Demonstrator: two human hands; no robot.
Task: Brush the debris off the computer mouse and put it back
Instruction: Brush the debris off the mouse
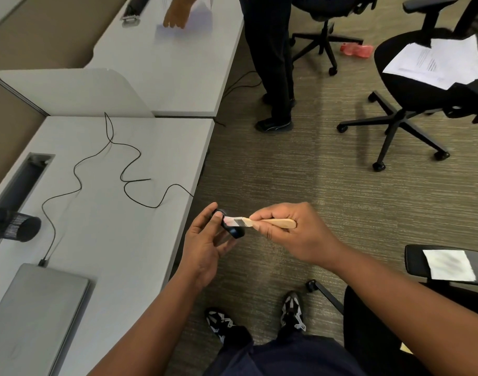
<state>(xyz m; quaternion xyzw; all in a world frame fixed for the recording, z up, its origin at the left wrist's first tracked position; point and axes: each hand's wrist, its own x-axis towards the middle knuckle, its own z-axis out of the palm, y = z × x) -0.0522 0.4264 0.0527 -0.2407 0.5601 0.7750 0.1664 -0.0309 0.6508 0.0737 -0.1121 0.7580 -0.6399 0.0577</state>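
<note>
The left hand (205, 240) holds the black computer mouse (232, 229) out over the carpet, just off the desk edge, thumb on its upper end and fingers curled under it, so that most of the body is hidden and only a dark glossy strip shows between thumb and fingertips. The right hand (284, 229) is closed round the pale wooden handle of a small brush (259, 222), whose metal ferrule and pinkish bristles touch the mouse just beside the thumb. Judging by that easy fingertip hold, the mouse is light and rigid, a hard plastic shell that looks smooth and probably a little slippery (a drop onto the carpet seems the main risk); the sides, where the fingers already sit, seem the sensible place to hold it, leaving the top and seams free for the bristles. Whether it has a cord I cannot tell, since the thin black cable (102, 169) snaking over the grey desk (140, 240) runs to the closed laptop (34, 308) at the near corner. Farther out, sheets of printed paper (435, 63) lie on an office chair (411, 85), but the print is too blurred to read, and no brand or label shows on the mouse, brush or laptop.
</note>
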